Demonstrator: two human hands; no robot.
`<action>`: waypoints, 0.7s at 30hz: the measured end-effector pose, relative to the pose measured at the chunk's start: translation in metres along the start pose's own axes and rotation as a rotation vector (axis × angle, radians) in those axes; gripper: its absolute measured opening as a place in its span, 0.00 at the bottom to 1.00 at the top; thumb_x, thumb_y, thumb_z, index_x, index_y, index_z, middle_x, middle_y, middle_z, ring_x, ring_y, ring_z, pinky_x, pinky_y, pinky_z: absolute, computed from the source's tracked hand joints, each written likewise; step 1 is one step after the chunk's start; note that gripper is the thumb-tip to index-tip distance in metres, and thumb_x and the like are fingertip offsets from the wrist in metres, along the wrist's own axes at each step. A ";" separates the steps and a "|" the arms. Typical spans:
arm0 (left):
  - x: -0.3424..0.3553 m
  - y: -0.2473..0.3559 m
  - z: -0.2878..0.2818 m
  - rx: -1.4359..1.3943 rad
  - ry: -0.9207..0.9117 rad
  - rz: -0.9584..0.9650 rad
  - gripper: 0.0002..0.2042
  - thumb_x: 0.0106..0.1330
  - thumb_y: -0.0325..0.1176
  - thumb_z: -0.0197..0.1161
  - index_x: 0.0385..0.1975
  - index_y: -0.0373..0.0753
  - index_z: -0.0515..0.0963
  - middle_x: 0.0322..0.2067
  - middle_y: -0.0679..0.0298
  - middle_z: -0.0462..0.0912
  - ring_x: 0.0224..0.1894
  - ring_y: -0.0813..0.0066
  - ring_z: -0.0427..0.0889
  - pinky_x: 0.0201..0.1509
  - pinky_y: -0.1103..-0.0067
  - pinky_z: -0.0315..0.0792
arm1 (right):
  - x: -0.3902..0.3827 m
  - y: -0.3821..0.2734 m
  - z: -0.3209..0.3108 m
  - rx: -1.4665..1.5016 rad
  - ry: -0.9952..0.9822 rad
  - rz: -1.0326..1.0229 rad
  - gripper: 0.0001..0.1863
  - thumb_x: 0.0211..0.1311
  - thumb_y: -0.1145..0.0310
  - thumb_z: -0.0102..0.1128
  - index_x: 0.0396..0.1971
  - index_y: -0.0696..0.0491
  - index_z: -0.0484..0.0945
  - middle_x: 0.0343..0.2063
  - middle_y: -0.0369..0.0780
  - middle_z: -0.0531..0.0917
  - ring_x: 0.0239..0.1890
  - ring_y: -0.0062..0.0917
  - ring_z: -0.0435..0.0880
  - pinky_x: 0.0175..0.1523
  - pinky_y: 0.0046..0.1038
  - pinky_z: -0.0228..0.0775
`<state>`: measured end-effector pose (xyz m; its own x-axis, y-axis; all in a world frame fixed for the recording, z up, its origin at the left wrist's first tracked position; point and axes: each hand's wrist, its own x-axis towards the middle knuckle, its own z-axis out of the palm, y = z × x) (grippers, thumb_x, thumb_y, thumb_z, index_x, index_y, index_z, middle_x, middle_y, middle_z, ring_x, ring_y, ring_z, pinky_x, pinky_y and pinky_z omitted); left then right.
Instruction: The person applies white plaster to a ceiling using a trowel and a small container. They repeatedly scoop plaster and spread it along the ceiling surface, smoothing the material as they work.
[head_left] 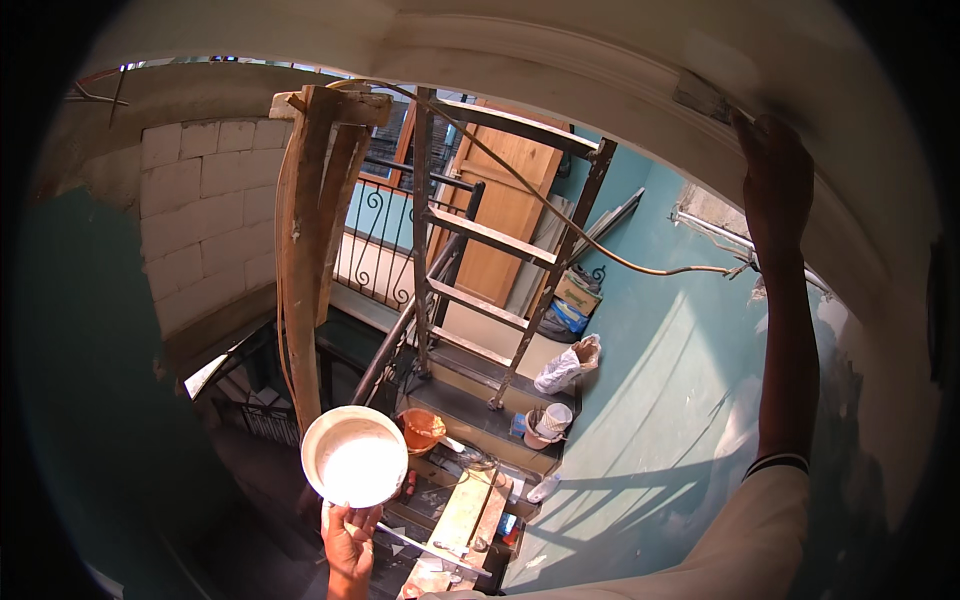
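Observation:
My left hand [350, 535] is closed on the lower near side of a round white bucket [312, 450], holding it up at the lower left. White paint-like stuff [355, 465] glares brightly inside it. High at the upper right, my right hand [778, 165] is closed round what looks like a flat paintbrush [703, 97]. Its wide, mottled grey end lies against the pale moulded cornice [600, 65] beneath the ceiling. The fingers hide most of its handle.
A metal ladder [490, 235] stands ahead on the stairs, beside a wooden post [305, 240]. A cable [540, 195] hangs across it. Below are an orange bucket [422, 428], a small pail [545, 428] and wooden planks [465, 515]. The teal wall [620, 400] rises at right.

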<state>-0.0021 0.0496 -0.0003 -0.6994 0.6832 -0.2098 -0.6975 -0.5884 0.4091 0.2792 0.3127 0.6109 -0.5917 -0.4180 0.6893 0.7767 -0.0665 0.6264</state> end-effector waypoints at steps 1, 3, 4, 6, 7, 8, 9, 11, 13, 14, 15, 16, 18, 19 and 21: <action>0.000 -0.001 0.000 0.011 -0.009 -0.002 0.33 0.70 0.36 0.65 0.74 0.42 0.62 0.63 0.54 0.76 0.63 0.57 0.81 0.65 0.59 0.80 | -0.005 0.006 -0.003 -0.014 -0.026 0.015 0.24 0.65 0.79 0.60 0.58 0.42 0.86 0.43 0.41 0.85 0.46 0.37 0.86 0.49 0.41 0.81; 0.001 -0.002 0.000 0.033 -0.025 -0.001 0.34 0.71 0.37 0.67 0.74 0.38 0.60 0.66 0.49 0.73 0.68 0.52 0.77 0.71 0.56 0.76 | -0.020 0.019 -0.007 -0.063 -0.051 0.031 0.26 0.66 0.80 0.59 0.60 0.41 0.85 0.44 0.41 0.85 0.47 0.37 0.86 0.50 0.41 0.80; 0.002 -0.001 0.000 0.037 -0.035 -0.007 0.34 0.71 0.37 0.67 0.74 0.38 0.60 0.66 0.49 0.73 0.68 0.52 0.77 0.71 0.57 0.76 | -0.030 0.030 -0.009 -0.101 -0.052 0.033 0.27 0.67 0.81 0.59 0.62 0.41 0.84 0.45 0.41 0.85 0.47 0.37 0.86 0.51 0.42 0.80; 0.003 0.000 0.002 0.041 -0.048 -0.020 0.34 0.71 0.37 0.67 0.74 0.38 0.60 0.66 0.49 0.72 0.68 0.52 0.76 0.70 0.58 0.77 | -0.052 0.049 -0.017 -0.139 -0.069 0.038 0.29 0.70 0.81 0.59 0.67 0.39 0.80 0.48 0.42 0.84 0.49 0.38 0.85 0.55 0.45 0.78; 0.002 0.003 0.003 0.044 -0.053 -0.016 0.34 0.71 0.37 0.67 0.73 0.38 0.61 0.67 0.49 0.72 0.68 0.52 0.76 0.70 0.58 0.77 | -0.065 0.050 -0.025 -0.147 -0.122 0.110 0.28 0.71 0.81 0.58 0.68 0.41 0.80 0.50 0.43 0.84 0.52 0.39 0.84 0.57 0.45 0.78; -0.001 0.004 0.004 0.038 -0.054 -0.011 0.34 0.71 0.37 0.67 0.73 0.39 0.61 0.67 0.49 0.72 0.68 0.52 0.76 0.70 0.58 0.77 | -0.075 0.048 -0.033 -0.150 -0.168 0.176 0.27 0.72 0.81 0.57 0.68 0.42 0.79 0.52 0.44 0.83 0.54 0.39 0.83 0.60 0.44 0.77; -0.002 0.005 0.004 0.031 -0.055 -0.004 0.34 0.71 0.37 0.67 0.73 0.39 0.61 0.67 0.49 0.72 0.68 0.53 0.76 0.70 0.58 0.77 | -0.081 0.044 -0.039 -0.152 -0.215 0.242 0.26 0.73 0.81 0.57 0.68 0.44 0.79 0.54 0.45 0.82 0.56 0.40 0.82 0.62 0.44 0.76; 0.004 0.004 0.001 0.028 -0.014 -0.027 0.34 0.70 0.36 0.67 0.73 0.40 0.61 0.65 0.51 0.73 0.66 0.54 0.78 0.68 0.59 0.78 | -0.096 0.029 -0.046 0.066 -0.150 0.309 0.23 0.79 0.76 0.53 0.69 0.45 0.78 0.54 0.46 0.81 0.57 0.40 0.81 0.62 0.44 0.75; 0.010 0.005 0.000 -0.005 -0.005 -0.021 0.34 0.68 0.33 0.66 0.73 0.40 0.61 0.61 0.54 0.76 0.62 0.56 0.81 0.64 0.59 0.82 | -0.101 0.000 -0.035 0.251 -0.069 0.357 0.20 0.86 0.66 0.46 0.69 0.46 0.77 0.54 0.48 0.79 0.59 0.40 0.80 0.63 0.44 0.75; 0.008 0.007 0.000 -0.002 0.000 -0.002 0.34 0.68 0.33 0.66 0.73 0.40 0.61 0.62 0.54 0.75 0.62 0.55 0.81 0.64 0.59 0.82 | -0.090 -0.031 -0.029 0.409 -0.056 0.420 0.20 0.82 0.70 0.51 0.68 0.45 0.78 0.51 0.47 0.80 0.54 0.40 0.82 0.57 0.44 0.77; 0.005 0.007 0.001 0.000 0.002 0.009 0.33 0.68 0.32 0.66 0.73 0.40 0.61 0.62 0.54 0.75 0.63 0.55 0.81 0.64 0.59 0.82 | -0.075 -0.059 -0.026 0.561 -0.045 0.478 0.21 0.78 0.75 0.56 0.67 0.44 0.79 0.48 0.46 0.80 0.49 0.40 0.84 0.52 0.43 0.79; 0.003 0.008 0.001 0.000 0.003 0.018 0.33 0.68 0.32 0.67 0.73 0.40 0.62 0.62 0.54 0.75 0.63 0.55 0.80 0.65 0.59 0.81 | -0.066 -0.080 -0.019 0.655 -0.044 0.462 0.20 0.78 0.75 0.57 0.65 0.45 0.79 0.46 0.46 0.80 0.48 0.40 0.84 0.51 0.42 0.79; 0.001 0.009 0.004 0.029 -0.021 0.025 0.33 0.70 0.35 0.67 0.73 0.41 0.62 0.65 0.54 0.73 0.65 0.56 0.78 0.68 0.59 0.77 | -0.045 -0.121 -0.002 0.815 -0.005 0.425 0.18 0.78 0.74 0.58 0.63 0.47 0.80 0.44 0.46 0.81 0.47 0.40 0.85 0.51 0.41 0.79; 0.000 0.009 0.004 0.042 -0.030 0.028 0.33 0.71 0.37 0.67 0.73 0.42 0.62 0.66 0.54 0.73 0.66 0.57 0.77 0.70 0.59 0.75 | -0.031 -0.143 0.007 0.883 0.032 0.403 0.17 0.77 0.74 0.58 0.62 0.49 0.80 0.43 0.46 0.81 0.46 0.40 0.85 0.50 0.41 0.79; 0.002 0.007 -0.005 0.033 -0.011 0.042 0.34 0.69 0.37 0.68 0.74 0.43 0.61 0.66 0.54 0.73 0.67 0.56 0.77 0.70 0.59 0.75 | 0.002 -0.187 0.027 1.083 0.061 0.436 0.16 0.76 0.74 0.60 0.60 0.51 0.81 0.41 0.48 0.82 0.44 0.42 0.85 0.50 0.42 0.79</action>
<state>-0.0089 0.0446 -0.0028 -0.7261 0.6631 -0.1821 -0.6620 -0.6023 0.4462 0.1267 0.3488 0.5055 -0.2859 -0.2595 0.9225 0.3036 0.8885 0.3440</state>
